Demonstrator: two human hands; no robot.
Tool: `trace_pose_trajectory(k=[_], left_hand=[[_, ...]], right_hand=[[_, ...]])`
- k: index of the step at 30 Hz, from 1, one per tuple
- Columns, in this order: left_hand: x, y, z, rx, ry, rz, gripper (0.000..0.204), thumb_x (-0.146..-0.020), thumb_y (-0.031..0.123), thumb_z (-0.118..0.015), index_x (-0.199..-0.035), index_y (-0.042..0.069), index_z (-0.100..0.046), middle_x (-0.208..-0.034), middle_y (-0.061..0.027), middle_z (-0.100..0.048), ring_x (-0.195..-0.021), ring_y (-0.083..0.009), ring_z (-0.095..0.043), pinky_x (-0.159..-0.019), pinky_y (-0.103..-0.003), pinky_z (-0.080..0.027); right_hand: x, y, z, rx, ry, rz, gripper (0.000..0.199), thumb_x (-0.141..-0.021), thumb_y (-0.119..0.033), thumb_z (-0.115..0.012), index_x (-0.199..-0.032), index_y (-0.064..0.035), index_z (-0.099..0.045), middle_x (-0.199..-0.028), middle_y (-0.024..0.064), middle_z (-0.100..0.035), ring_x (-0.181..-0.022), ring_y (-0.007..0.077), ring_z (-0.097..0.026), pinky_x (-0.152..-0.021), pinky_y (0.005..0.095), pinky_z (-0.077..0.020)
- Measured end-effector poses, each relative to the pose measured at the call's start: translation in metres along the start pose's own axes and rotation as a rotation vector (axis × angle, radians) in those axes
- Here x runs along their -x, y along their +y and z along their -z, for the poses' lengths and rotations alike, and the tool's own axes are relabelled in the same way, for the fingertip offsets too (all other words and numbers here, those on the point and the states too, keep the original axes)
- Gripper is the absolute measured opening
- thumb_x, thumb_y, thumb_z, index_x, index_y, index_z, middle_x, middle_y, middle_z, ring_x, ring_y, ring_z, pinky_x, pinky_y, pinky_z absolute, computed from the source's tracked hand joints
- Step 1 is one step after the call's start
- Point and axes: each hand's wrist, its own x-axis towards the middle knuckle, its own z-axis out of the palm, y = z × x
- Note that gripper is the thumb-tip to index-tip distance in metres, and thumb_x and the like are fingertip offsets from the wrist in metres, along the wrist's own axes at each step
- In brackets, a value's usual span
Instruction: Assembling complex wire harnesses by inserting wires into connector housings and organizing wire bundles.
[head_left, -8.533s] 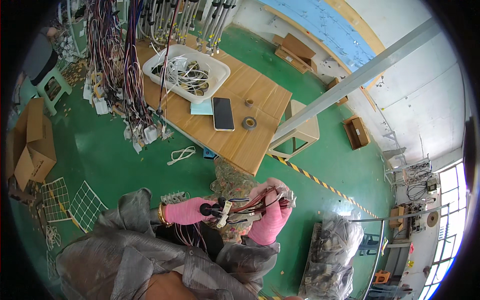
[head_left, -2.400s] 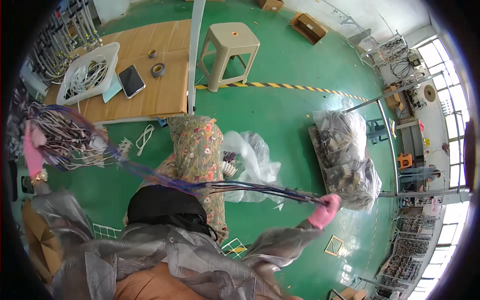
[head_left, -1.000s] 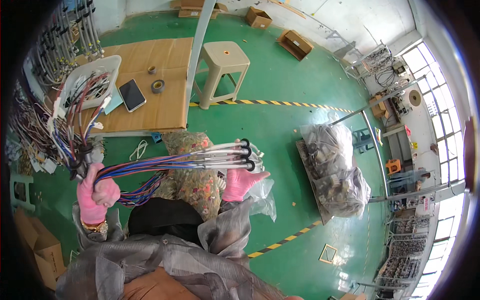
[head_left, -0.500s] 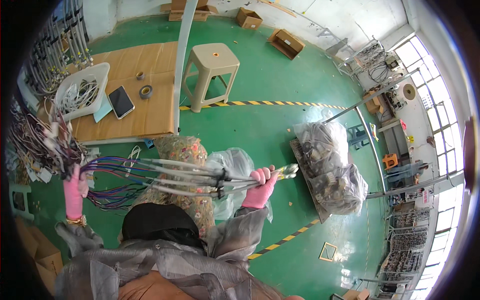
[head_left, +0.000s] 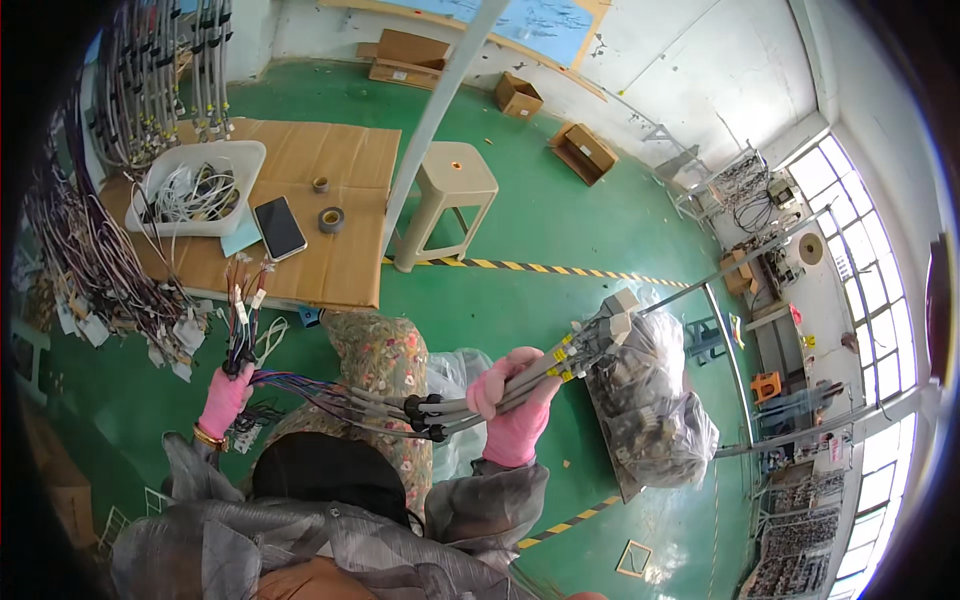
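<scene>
A wire harness (head_left: 455, 407) stretches between my two pink-gloved hands. My left hand (head_left: 224, 402) is closed round its thin coloured wires, whose small white connectors (head_left: 243, 308) stick up above the fist. My right hand (head_left: 514, 405) wraps the thick grey sleeved part from below, just past some black ties (head_left: 425, 410). Beyond that hand, yellow bands and large grey connectors (head_left: 612, 325) fan out at the far end. Beside my left hand hang many more dark harnesses (head_left: 105, 255) with white tags, on the left.
A cardboard-covered table (head_left: 335, 265) stands ahead, bearing a white bin (head_left: 250, 165) of cables, a phone (head_left: 280, 227) and tape rolls (head_left: 331, 219). Right of it is a beige stool (head_left: 457, 168). Plastic-wrapped bundles (head_left: 655, 440) lie on a pallet at the right. A metal post (head_left: 440, 110) rises beside the table.
The harness has come away from the hanging bunch at the left, with my left hand lower and further right. Its grey connectors now reach further out past my right hand.
</scene>
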Motion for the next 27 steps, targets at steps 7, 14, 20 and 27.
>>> trace_pose_trajectory(k=[7, 14, 20, 27], left_hand=[[0.017, 0.005, -0.005, 0.135, -0.003, -0.03, 0.023, -0.096, 0.027, -0.057, -0.089, 0.005, -0.054, -0.054, 0.0013, -0.049, -0.038, -0.0052, -0.036, -0.034, -0.022, -0.026], [0.031, 0.012, -0.008, 0.115, -0.046, -0.047, 0.023, -0.095, 0.025, -0.059, -0.084, 0.005, -0.055, -0.051, 0.0015, -0.045, -0.037, -0.0073, -0.036, -0.034, -0.024, -0.027], [0.034, 0.007, -0.009, 0.026, -0.02, -0.038, 0.026, -0.094, 0.028, -0.06, -0.083, 0.004, -0.057, -0.051, 0.0005, -0.047, -0.037, -0.0082, -0.04, -0.036, -0.025, -0.029], [0.037, 0.002, -0.009, -0.097, -0.027, -0.066, 0.026, -0.093, 0.025, -0.062, -0.083, 0.001, -0.058, -0.055, -0.0006, -0.051, -0.042, -0.0093, -0.045, -0.042, -0.028, -0.036]], right_hand=[[-0.006, 0.012, -0.027, 0.028, 0.02, -0.002, 0.054, -0.098, -0.057, -0.035, -0.112, -0.008, -0.052, -0.06, 0.0012, -0.042, -0.041, 0.0115, -0.034, -0.045, 0.0301, -0.0325], [-0.006, 0.012, -0.033, -0.027, -0.004, -0.101, 0.05, -0.099, -0.057, -0.03, -0.091, -0.0098, -0.045, -0.049, -0.0038, -0.028, -0.035, 0.0078, -0.022, -0.037, 0.0267, -0.0253], [-0.008, 0.007, -0.036, -0.279, -0.142, -0.191, 0.049, -0.099, -0.056, -0.03, -0.087, -0.0096, -0.04, -0.046, -0.0061, -0.024, -0.033, 0.0059, -0.019, -0.035, 0.0256, -0.0218], [-0.002, 0.007, -0.056, 0.272, 0.227, -0.185, 0.019, -0.098, -0.02, -0.043, -0.092, -0.0035, -0.05, -0.055, 0.0012, -0.041, -0.044, 0.0106, -0.037, -0.043, 0.0285, -0.0323]])
